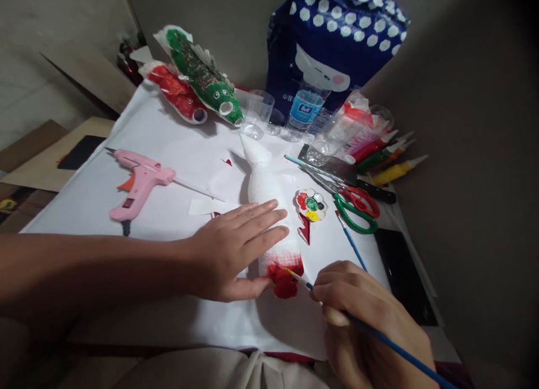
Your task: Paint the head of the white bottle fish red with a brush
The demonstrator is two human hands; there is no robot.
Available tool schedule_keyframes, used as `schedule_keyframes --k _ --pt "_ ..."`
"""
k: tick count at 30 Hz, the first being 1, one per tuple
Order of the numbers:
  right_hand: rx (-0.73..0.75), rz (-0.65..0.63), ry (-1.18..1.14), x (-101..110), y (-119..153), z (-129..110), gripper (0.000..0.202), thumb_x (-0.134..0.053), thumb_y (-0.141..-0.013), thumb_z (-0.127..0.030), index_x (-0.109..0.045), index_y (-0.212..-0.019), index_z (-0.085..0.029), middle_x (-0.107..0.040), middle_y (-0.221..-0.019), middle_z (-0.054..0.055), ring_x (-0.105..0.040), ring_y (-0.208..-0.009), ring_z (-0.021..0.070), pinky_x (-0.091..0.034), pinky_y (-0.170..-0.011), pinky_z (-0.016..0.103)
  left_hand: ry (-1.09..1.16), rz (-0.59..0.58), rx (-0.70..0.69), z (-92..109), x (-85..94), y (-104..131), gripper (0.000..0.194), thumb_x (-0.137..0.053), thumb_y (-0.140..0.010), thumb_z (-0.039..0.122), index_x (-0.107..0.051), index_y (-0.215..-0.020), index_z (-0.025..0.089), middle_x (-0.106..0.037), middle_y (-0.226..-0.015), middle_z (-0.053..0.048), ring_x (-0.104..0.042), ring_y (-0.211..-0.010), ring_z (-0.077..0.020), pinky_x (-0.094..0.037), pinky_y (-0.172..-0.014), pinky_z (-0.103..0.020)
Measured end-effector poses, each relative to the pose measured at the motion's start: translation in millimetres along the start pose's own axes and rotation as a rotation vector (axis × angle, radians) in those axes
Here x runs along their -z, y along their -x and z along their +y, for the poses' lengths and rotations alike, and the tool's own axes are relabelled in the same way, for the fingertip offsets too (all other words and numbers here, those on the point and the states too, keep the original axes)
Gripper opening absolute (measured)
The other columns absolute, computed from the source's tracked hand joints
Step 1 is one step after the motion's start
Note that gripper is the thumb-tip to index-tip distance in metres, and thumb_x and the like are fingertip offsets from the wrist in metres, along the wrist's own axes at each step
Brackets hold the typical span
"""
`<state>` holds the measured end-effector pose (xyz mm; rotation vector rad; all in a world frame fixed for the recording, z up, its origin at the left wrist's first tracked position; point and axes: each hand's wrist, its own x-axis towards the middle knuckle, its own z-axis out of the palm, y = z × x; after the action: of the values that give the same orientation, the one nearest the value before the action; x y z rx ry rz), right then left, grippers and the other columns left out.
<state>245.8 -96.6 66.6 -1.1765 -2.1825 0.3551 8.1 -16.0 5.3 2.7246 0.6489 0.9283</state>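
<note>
A white fish figure (265, 181) with a pointed tail and a red-painted head end lies lengthwise on the white-covered table. My left hand (236, 248) rests flat across its body, fingers stretched out, with the thumb beside the red part. In my right hand (370, 316) is a blue-handled paintbrush (396, 344), pinched between thumb and fingers. Its yellow-tinted tip meets the red head. Just right of the fish sits a flower-shaped paint palette (310, 204) with red, green, yellow, black and white wells. A dark red scrap (305, 230) lies beside the palette.
A pink glue gun (143, 178) lies at left. Behind are red (174, 91) and green (202, 74) fish figures, clear cups (257, 114), a water bottle (306, 111) and a blue bag (337, 35). Scissors (357, 212), another paintbrush (351, 240), paint tubes (398, 171) and a black phone-like slab (404, 274) lie right.
</note>
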Motion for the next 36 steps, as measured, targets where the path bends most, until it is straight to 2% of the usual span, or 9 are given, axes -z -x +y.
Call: schedule_keyframes --k 3,6,15,20,25,30,36 --pt "0.102 0.068 -0.149 -2 -9 1 0.038 -0.046 -0.078 0.005 -0.055 -0.100 -0.025 -0.065 -0.070 -0.003 -0.070 -0.060 0.0148 -0.058 -0.057 0.027 -0.008 0.011 -0.004 0 -0.3 0 0.063 -0.065 -0.087 0.032 -0.049 -0.144 0.009 -0.055 -0.152 -0.027 -0.043 -0.150 -0.0385 -0.042 -0.121 -0.056" --pt "0.147 0.080 -0.174 -4 -13 3 0.034 -0.049 -0.079 0.005 -0.056 -0.099 -0.022 -0.067 -0.069 0.001 -0.069 -0.059 0.0161 -0.057 -0.055 0.028 -0.023 0.015 -0.002 1 -0.3 -1 0.060 -0.064 -0.089 0.033 -0.051 -0.141 0.008 -0.056 -0.150 -0.027 -0.044 -0.150 -0.0380 -0.043 -0.121 -0.055" --pt "0.146 0.073 -0.180 -10 -14 6 0.035 -0.048 -0.080 0.005 -0.057 -0.099 -0.023 -0.069 -0.070 0.002 -0.069 -0.060 0.0171 -0.056 -0.056 0.029 -0.049 0.025 -0.004 2 -0.7 -1 0.060 -0.063 -0.090 0.035 -0.050 -0.142 0.009 -0.057 -0.151 -0.025 -0.044 -0.150 -0.0377 -0.044 -0.120 -0.055" --pt "0.132 0.062 -0.185 -9 -14 6 0.035 -0.048 -0.079 0.005 -0.057 -0.099 -0.022 -0.069 -0.071 0.001 -0.070 -0.061 0.0166 -0.057 -0.057 0.028 -0.053 0.010 -0.016 2 -0.3 -2 0.060 -0.065 -0.088 0.034 -0.052 -0.140 0.006 -0.056 -0.150 -0.027 -0.044 -0.150 -0.0391 -0.042 -0.121 -0.054" --pt "0.082 0.024 -0.201 -8 -9 6 0.035 -0.045 -0.082 0.004 -0.055 -0.101 -0.024 -0.065 -0.073 -0.002 -0.072 -0.065 0.0160 -0.058 -0.063 0.027 -0.076 0.021 -0.024 2 0.2 -4 0.058 -0.065 -0.088 0.034 -0.054 -0.137 0.005 -0.058 -0.148 -0.027 -0.046 -0.148 -0.0398 -0.044 -0.119 -0.055" --pt "0.138 0.042 -0.203 -9 -9 8 0.033 -0.049 -0.082 0.005 -0.057 -0.102 -0.020 -0.068 -0.075 0.003 -0.070 -0.065 0.0163 -0.057 -0.060 0.028 -0.104 0.011 -0.031 2 1.1 -4 0.056 -0.063 -0.091 0.036 -0.054 -0.137 0.004 -0.059 -0.147 -0.027 -0.048 -0.146 -0.0402 -0.046 -0.116 -0.055" --pt "0.135 0.059 -0.168 -10 -12 8 0.031 -0.049 -0.083 0.004 -0.057 -0.102 -0.020 -0.067 -0.072 0.002 -0.069 -0.064 0.0159 -0.056 -0.060 0.028 -0.111 -0.008 -0.030 1 1.0 -4 0.057 -0.061 -0.091 0.036 -0.053 -0.138 0.005 -0.059 -0.148 -0.027 -0.047 -0.148 -0.0398 -0.045 -0.115 -0.057"
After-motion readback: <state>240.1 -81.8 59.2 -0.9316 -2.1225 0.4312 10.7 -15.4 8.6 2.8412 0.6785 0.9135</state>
